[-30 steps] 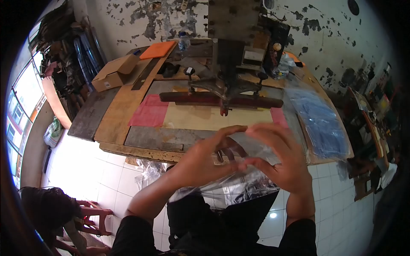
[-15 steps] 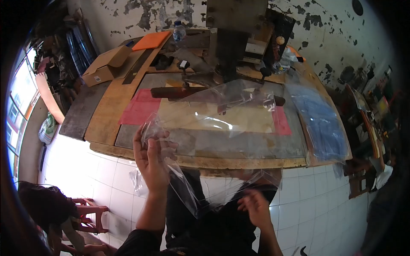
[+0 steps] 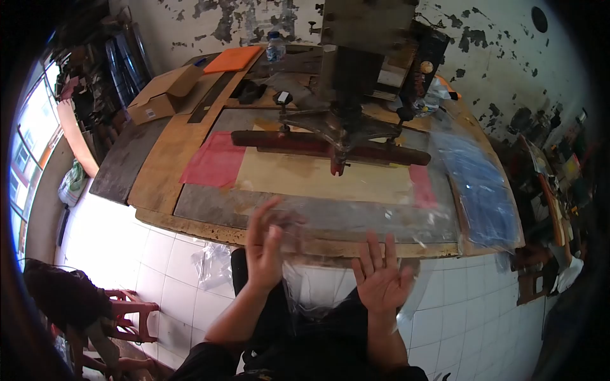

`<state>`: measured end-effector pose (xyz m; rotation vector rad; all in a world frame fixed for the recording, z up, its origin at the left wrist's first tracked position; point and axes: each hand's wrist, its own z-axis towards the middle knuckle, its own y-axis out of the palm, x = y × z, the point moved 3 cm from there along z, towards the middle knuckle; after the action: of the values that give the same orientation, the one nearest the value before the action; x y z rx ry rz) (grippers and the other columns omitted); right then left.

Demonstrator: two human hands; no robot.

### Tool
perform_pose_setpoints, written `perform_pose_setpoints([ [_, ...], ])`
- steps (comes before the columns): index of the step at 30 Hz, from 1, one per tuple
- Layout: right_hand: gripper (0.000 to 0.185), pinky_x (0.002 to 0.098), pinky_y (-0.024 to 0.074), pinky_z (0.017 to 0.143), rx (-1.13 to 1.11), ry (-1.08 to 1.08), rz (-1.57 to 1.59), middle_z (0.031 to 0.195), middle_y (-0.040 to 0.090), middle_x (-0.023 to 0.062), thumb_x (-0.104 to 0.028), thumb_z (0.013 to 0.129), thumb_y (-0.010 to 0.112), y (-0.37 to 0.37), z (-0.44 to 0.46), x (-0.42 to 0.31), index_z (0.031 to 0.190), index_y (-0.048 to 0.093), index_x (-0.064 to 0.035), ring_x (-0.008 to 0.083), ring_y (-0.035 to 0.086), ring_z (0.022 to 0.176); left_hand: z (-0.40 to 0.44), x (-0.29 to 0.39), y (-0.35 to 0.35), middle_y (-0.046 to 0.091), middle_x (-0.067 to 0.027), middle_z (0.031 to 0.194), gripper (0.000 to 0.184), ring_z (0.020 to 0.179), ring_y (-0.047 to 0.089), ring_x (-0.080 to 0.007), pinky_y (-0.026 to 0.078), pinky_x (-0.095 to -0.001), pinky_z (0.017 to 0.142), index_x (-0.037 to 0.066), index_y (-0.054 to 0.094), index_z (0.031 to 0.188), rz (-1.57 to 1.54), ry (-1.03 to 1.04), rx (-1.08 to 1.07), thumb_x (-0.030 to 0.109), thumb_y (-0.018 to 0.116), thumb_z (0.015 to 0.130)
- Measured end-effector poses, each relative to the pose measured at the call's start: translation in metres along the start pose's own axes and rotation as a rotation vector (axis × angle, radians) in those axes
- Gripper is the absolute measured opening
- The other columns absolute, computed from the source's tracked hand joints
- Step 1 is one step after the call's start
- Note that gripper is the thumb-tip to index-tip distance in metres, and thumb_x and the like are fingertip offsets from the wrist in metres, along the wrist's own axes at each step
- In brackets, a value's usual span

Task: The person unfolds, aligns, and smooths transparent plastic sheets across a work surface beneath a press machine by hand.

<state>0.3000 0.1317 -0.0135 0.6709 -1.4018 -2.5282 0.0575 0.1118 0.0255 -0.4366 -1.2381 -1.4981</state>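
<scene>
A clear plastic sheet [image 3: 308,293] hangs between my hands at the table's front edge. It is smeared by motion, and its far side shows only as faint glints over the tabletop. My left hand [image 3: 264,254] is at the sheet's left side, thumb up and fingers bent. Those fingers are blurred, so I cannot tell whether they grip it. At the sheet's right side is my right hand [image 3: 384,279], palm facing me, fingers straight and spread. Beyond them, a press head with a dark red bar [image 3: 333,147] stands over a cream sheet [image 3: 318,174] with pink pieces [image 3: 213,159] beside it.
A stack of bluish clear sheets [image 3: 480,190] lies on the table's right. A cardboard box [image 3: 159,98], an orange pad [image 3: 233,59] and a water bottle [image 3: 275,47] are at the back. Crumpled clear plastic [image 3: 213,265] lies below the front edge. A red stool [image 3: 136,314] stands at the left.
My left hand has moved right, and my right hand has risen and opened flat. The clear sheet has shifted away from the press bar and lower. The view has tilted slightly.
</scene>
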Motion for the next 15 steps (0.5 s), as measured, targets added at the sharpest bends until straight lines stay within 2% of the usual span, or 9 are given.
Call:
perform_pose_setpoints([
  [2,0.069,0.0514,0.0085,0.133,-0.161,0.014,0.004,0.179,0.0,0.0166,-0.04,0.116,0.033,0.024,0.026,0.003,0.173,0.0,-0.0205,0.0334,0.003,0.166,-0.005,0.002,0.018,0.063,-0.0191,0.135,0.058,0.11,0.069,-0.024,0.057,-0.0317,0.081,0.005,0.036,0.159,0.099,-0.034,-0.161,0.038,0.051,0.113],
  [6,0.07,0.0518,0.0092,0.133,-0.265,0.041,-0.012,0.178,-0.004,0.0203,-0.046,0.115,0.029,0.038,0.041,0.004,0.173,0.002,-0.0169,0.0382,0.004,0.165,0.0,0.009,0.039,0.061,-0.0161,0.139,0.062,0.119,0.064,-0.0219,0.053,-0.0343,0.095,0.001,0.035,0.16,0.0,0.056,-0.335,0.042,0.043,0.115],
  [7,0.071,0.0523,0.0127,0.132,-0.272,0.093,-0.138,0.178,-0.005,0.0232,-0.046,0.115,0.031,0.034,0.038,0.002,0.173,0.003,-0.0161,0.0414,0.007,0.164,-0.001,0.012,0.045,0.061,-0.0161,0.139,0.062,0.119,0.064,-0.0219,0.053,-0.0343,0.095,0.001,0.035,0.16,-0.003,0.061,-0.332,0.042,0.043,0.115],
  [9,0.072,0.0528,0.0162,0.132,-0.275,0.145,-0.266,0.177,-0.006,0.026,-0.046,0.114,0.034,0.031,0.036,0.001,0.173,0.004,-0.0154,0.0447,0.009,0.163,-0.003,0.011,0.052,0.064,-0.0128,0.133,0.053,0.116,0.063,-0.0153,0.052,-0.0321,0.094,0.002,0.039,0.16,-0.111,-0.12,-0.157,0.032,0.045,0.116],
  [10,0.072,0.0519,0.0189,0.13,-0.329,0.127,-0.272,0.176,-0.001,0.0291,-0.045,0.113,0.039,0.032,0.037,0.0,0.172,0.01,-0.0151,0.0451,0.013,0.163,-0.003,0.013,0.054,0.064,-0.0128,0.133,0.053,0.116,0.063,-0.0153,0.052,-0.0321,0.094,0.002,0.039,0.16,-0.114,-0.12,-0.156,0.032,0.045,0.116],
  [11,0.072,0.051,0.0217,0.129,-0.385,0.11,-0.278,0.175,0.004,0.0322,-0.044,0.112,0.043,0.034,0.038,-0.001,0.172,0.016,-0.0149,0.0456,0.016,0.162,-0.003,0.014,0.056,0.066,-0.0104,0.127,0.051,0.112,0.063,-0.0129,0.051,-0.0304,0.093,0.003,0.039,0.161,0.022,-0.098,-0.193,0.022,0.049,0.114],
  [12,0.072,0.051,0.0217,0.129,-0.386,0.112,-0.279,0.175,0.004,0.0322,-0.044,0.112,0.043,0.037,0.037,-0.003,0.172,0.016,-0.0149,0.0456,0.016,0.162,-0.003,0.016,0.057,0.067,-0.0081,0.121,0.051,0.108,0.063,-0.0105,0.051,-0.0287,0.092,0.005,0.039,0.161,0.159,-0.075,-0.229,0.011,0.053,0.112],
  [13,0.075,0.0506,0.0227,0.128,-0.372,0.132,-0.263,0.175,0.002,0.0333,-0.042,0.111,0.046,0.043,0.036,-0.007,0.172,0.014,-0.0156,0.0457,0.016,0.162,-0.005,0.016,0.056,0.067,-0.0081,0.121,0.051,0.108,0.063,-0.0105,0.051,-0.0287,0.092,0.005,0.039,0.161,0.158,-0.073,-0.227,0.011,0.053,0.112],
  [15,0.077,0.0502,0.0238,0.127,-0.361,0.155,-0.247,0.174,0.001,0.0343,-0.04,0.109,0.049,0.053,0.036,-0.01,0.173,0.012,-0.0164,0.0459,0.016,0.162,-0.009,0.013,0.054,0.067,-0.0049,0.107,0.064,0.098,0.062,-0.0082,0.05,-0.0254,0.09,0.007,0.037,0.163,0.302,-0.097,-0.272,-0.004,0.06,0.104],
])
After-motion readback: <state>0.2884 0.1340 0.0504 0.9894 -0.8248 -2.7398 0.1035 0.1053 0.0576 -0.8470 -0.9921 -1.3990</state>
